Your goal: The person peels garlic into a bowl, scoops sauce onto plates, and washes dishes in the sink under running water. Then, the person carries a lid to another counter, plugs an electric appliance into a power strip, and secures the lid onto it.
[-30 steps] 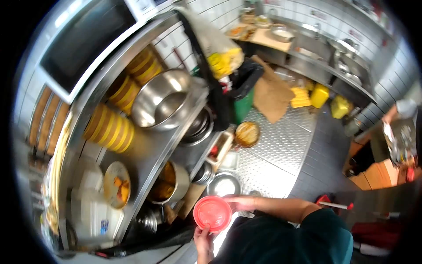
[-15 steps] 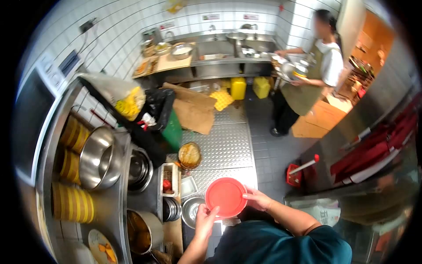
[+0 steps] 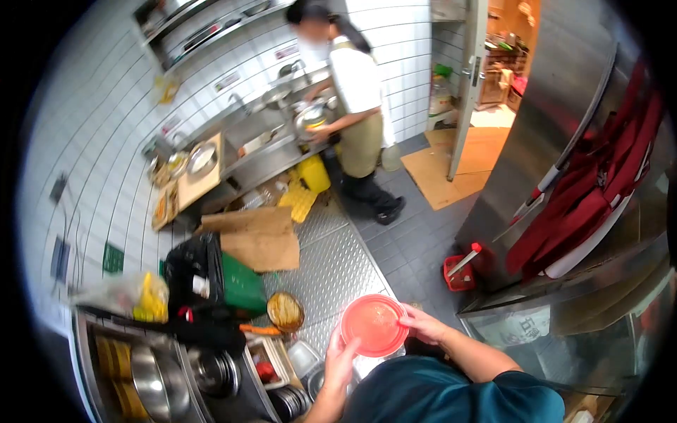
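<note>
The fingers of my left hand and right hand clamp a red container from either side — round, no long axis, neither hand clearly nearer — between them, ahead of my teal shirt.

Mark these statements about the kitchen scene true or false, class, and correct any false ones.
1. The left hand and right hand both touch the round red plastic container. True.
2. The rectangular green plastic bin has a white liner. False: the green bin has a black plastic liner.
3. A person in a brown apron stands beside the stainless-steel sink. True.
4. The right hand's fingers grip a red dustpan. False: the red plastic dustpan is on the grey tiled floor, apart from both hands.
</note>
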Motion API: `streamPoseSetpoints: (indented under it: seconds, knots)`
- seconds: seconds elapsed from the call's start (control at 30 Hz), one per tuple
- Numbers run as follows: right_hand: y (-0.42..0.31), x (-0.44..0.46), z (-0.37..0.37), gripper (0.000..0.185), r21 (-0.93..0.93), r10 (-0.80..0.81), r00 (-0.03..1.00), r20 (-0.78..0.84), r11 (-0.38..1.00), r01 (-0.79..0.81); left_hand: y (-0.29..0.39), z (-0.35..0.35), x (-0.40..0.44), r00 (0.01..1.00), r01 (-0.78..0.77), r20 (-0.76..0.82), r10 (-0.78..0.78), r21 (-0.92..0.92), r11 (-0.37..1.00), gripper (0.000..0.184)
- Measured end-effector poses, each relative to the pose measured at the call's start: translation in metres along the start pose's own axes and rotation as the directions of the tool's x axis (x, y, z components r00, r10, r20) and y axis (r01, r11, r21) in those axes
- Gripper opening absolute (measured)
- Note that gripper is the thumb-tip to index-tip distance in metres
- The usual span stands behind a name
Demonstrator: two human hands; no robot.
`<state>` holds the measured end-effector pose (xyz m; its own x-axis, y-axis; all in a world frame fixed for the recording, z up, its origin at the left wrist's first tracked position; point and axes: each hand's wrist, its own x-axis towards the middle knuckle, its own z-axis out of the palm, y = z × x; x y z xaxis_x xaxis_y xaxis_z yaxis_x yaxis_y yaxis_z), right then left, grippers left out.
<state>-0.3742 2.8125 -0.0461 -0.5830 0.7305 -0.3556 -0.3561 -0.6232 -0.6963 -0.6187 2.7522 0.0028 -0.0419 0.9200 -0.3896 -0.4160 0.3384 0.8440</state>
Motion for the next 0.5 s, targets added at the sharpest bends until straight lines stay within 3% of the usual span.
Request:
streamPoseSetpoints:
  seconds: [0.07, 0.17, 0.27, 0.4, 0.5]
  knots:
    - [-0.032, 0.012, -0.02, 0.068, -0.069, -0.03, 0.997, -0.072, 0.997, 0.025, 0.002, 0.026, 0.043, 0.999, 0.013, 0.041, -0.015, 0.037, 0.999, 0.06]
    - [-0.07, 0.032, -0.071, 0.067, 0.034, -0.132, 0.978, -0.162, 0.99, 0.14, 0.007, 0.072, 0.116, 0.987, 0.011, 0.156, -0.027, 0.103, 0.995, 0.06]
    - [-0.133, 0.025, -0.112, 0.065, -0.065, -0.217, 0.928, -0.304, 0.976, 0.207, 0.009, 0.132, 0.185, 0.973, 0.012, 0.226, -0.049, 0.162, 0.987, 0.06]
    - [-0.189, 0.012, -0.166, 0.063, -0.159, -0.402, 0.802, -0.441, 0.915, 0.371, 0.018, 0.201, 0.256, 0.955, 0.159, 0.23, -0.186, 0.13, 0.979, 0.06]
    - [-0.22, 0.006, -0.191, 0.063, -0.096, -0.434, 0.703, -0.563, 0.88, 0.466, 0.021, 0.241, 0.312, 0.943, 0.135, 0.285, -0.174, 0.151, 0.979, 0.059]
